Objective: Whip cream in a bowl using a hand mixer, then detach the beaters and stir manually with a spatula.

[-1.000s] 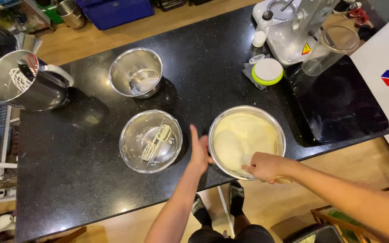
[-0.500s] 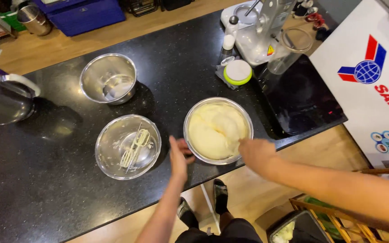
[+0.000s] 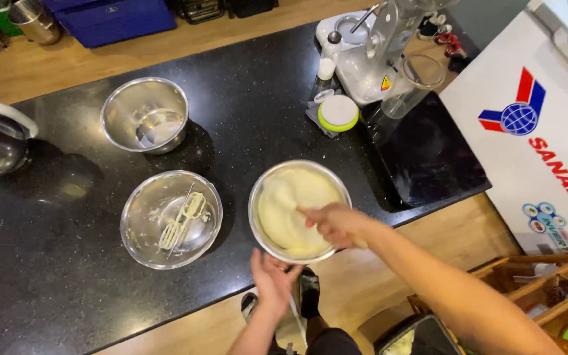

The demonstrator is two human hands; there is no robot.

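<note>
A steel bowl (image 3: 256,197) of pale cream batter (image 3: 297,210) sits at the near edge of the black counter (image 3: 54,289). My right hand (image 3: 336,223) is over the bowl's right side, shut on a pale spatula (image 3: 284,197) whose blurred blade is in the batter. My left hand (image 3: 274,279) is at the bowl's near rim with its fingers spread, touching the rim from below. Nothing is held in it.
Left of the batter bowl stands a steel bowl (image 3: 133,227) with two whisk beaters (image 3: 182,217) lying in it. Further back are another steel bowl (image 3: 144,115), a white lid with a green rim (image 3: 338,113), a stand mixer (image 3: 376,52), a glass jug (image 3: 412,82), a black hob (image 3: 428,151) and a white freezer (image 3: 534,131).
My left hand has slid from the bowl's left side to its near rim. My right hand has moved from the near rim to over the batter. The view has shifted.
</note>
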